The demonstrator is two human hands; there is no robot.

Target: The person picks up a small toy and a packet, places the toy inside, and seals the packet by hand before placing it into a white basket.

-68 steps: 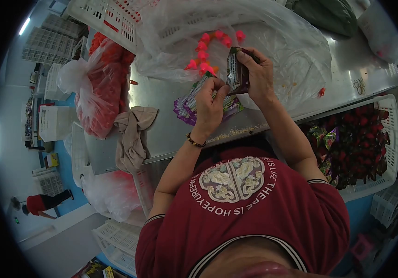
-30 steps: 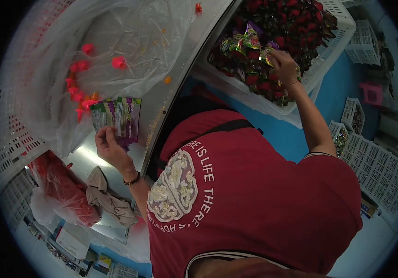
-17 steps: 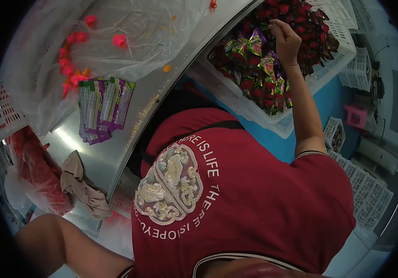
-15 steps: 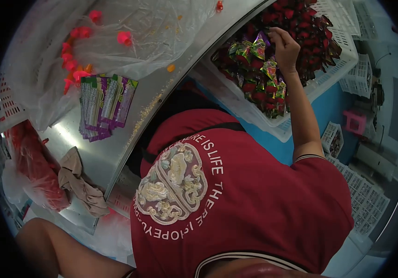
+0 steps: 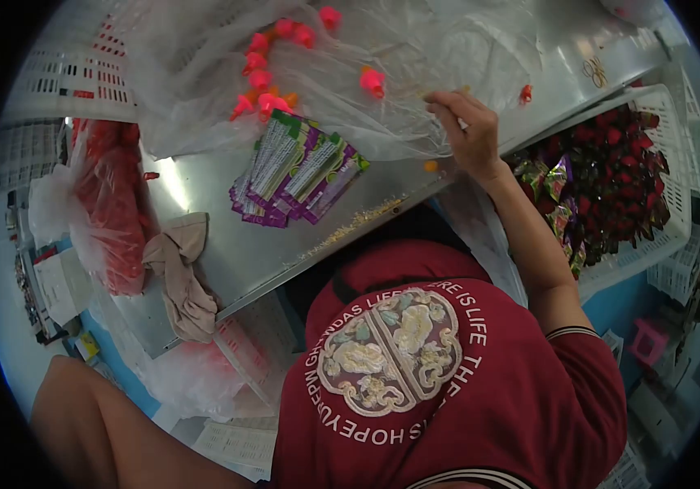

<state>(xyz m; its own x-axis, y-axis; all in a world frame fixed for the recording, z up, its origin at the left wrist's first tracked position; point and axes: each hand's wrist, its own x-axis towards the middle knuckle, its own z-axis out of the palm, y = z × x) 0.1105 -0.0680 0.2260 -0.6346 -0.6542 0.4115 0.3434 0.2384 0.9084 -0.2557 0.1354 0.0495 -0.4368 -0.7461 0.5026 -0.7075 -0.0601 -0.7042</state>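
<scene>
My right hand (image 5: 474, 134) is over the front part of a clear plastic sheet (image 5: 350, 122) on the metal table. Its fingers are half bent, with thumb and fingertips a little apart, and I see nothing held between them. A small orange piece (image 5: 430, 165) lies just below the hand. To its left are a pink-and-orange piece (image 5: 373, 81) and a curved row of several similar pieces (image 5: 258, 61). A fanned stack of flat purple-and-green wrappers (image 5: 297, 171) lies on the bare metal. My left arm (image 5: 113, 424) is bent at the lower left, its hand out of view.
A white crate (image 5: 676, 208) of dark red packets (image 5: 619, 179) and green-purple packets (image 5: 560, 183) stands right of the table. Yellow crumbs (image 5: 358, 224) line the table's front edge. A beige cloth (image 5: 183, 277) and a red-filled plastic bag (image 5: 113, 204) are at left; rubber bands (image 5: 594, 73) lie far right.
My right hand has moved from above the packets in the crate to above the plastic sheet on the table. The view has swung left, so the table takes up more of it.
</scene>
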